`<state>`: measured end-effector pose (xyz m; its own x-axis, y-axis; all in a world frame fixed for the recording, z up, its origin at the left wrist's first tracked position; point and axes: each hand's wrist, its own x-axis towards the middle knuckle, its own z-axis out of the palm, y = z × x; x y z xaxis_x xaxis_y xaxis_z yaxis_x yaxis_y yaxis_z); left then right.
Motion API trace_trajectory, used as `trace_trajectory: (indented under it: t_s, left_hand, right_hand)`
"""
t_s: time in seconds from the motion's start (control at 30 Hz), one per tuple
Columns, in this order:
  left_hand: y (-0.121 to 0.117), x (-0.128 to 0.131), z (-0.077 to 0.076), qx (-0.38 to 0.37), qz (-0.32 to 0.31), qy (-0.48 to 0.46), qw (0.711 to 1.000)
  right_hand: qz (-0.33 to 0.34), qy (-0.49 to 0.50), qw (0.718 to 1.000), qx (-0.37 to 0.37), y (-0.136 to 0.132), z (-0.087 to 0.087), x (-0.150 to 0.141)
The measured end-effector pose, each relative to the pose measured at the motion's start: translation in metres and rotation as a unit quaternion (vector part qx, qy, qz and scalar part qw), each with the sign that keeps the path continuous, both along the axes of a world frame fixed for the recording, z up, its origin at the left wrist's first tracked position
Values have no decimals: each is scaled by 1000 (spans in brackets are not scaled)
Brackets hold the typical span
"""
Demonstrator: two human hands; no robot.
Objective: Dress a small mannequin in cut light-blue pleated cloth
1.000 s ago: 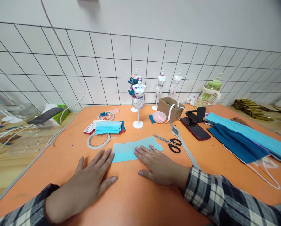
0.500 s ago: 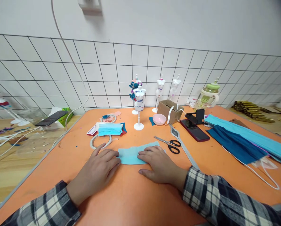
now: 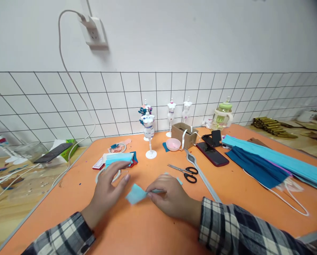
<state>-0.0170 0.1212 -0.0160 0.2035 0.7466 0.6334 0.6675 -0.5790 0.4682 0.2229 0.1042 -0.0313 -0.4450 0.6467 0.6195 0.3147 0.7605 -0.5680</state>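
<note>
A light blue strip of fabric (image 3: 136,194) is pinched near its middle by my right hand (image 3: 171,194), which bunches it between thumb and fingers. Its left end fans out past my fingertips; a corner peeks out on the far side, and the rest lies hidden under the hand. To the left, my left hand (image 3: 107,191) is raised and open, thumb and fingers apart, not touching the strip. Black-handled scissors (image 3: 188,173) lie just beyond my right hand. Beyond my left hand is a folded blue fabric piece (image 3: 118,159) by a roll of tape (image 3: 100,174).
Small white mannequins stand at the back, the nearest mannequin (image 3: 148,132) in the centre. Right of it are a pink bowl (image 3: 173,144), a cardboard box (image 3: 184,134), a phone (image 3: 213,154) and a dark blue mask (image 3: 259,166). A green-lidded bottle (image 3: 222,115) stands behind.
The strip lay flat under both hands; now my right hand has gathered it in a pinch. My left hand has let go and moved left. The view has tilted up.
</note>
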Motion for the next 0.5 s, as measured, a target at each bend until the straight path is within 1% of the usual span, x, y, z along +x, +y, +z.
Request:
trace_trajectory:
  t_s: [0.03,0.07,0.13,0.17,0.23,0.3,0.37,0.4,0.47,0.5]
  left_hand:
    - [14,7,-2,-39,8,-57,998]
    - [30,17,-4,-70,-1,-113,991]
    - [63,41,-6,-132,-22,-186,974]
    - [80,54,-6,-145,-2,-226,963]
    - [110,78,-2,-135,16,-254,958]
    - [135,94,7,-110,20,-279,954]
    - [151,103,18,-88,0,-289,953]
    - [155,105,24,-83,-15,-286,954]
    - [157,106,33,-87,-39,-274,957]
    - [154,105,37,-93,-46,-267,958]
  right_hand:
    - [13,25,1000,1,-3,3,3]
    - [21,42,999,11,-7,6,5]
    - [18,55,996,67,-15,9,8]
    - [17,54,993,106,-18,10,8]
    - [32,54,980,189,-19,8,8]
    - [51,66,964,252,-16,3,9]
    - [61,57,959,272,-10,-5,10]
    - [68,38,961,266,-6,-10,12]
    - [90,-23,968,234,-1,-21,13]
    - [104,-56,971,208,1,-26,13]
